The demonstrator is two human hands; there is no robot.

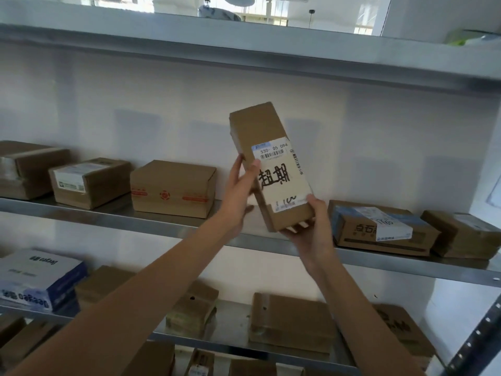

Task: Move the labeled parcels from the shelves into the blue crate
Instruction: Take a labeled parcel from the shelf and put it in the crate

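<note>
Centrally, a long cardboard parcel [267, 164] with a white shipping label [282, 175] is held tilted in the air, just above and in front of the middle metal shelf [162, 223]. Left hand [240, 191] grips the parcel's left edge, thumb laid on the label; right hand [311, 226] cups its lower end, fingers curled beneath. Other boxes [173, 188] rest on the same shelf to either side; more lie on the tier below.
</note>
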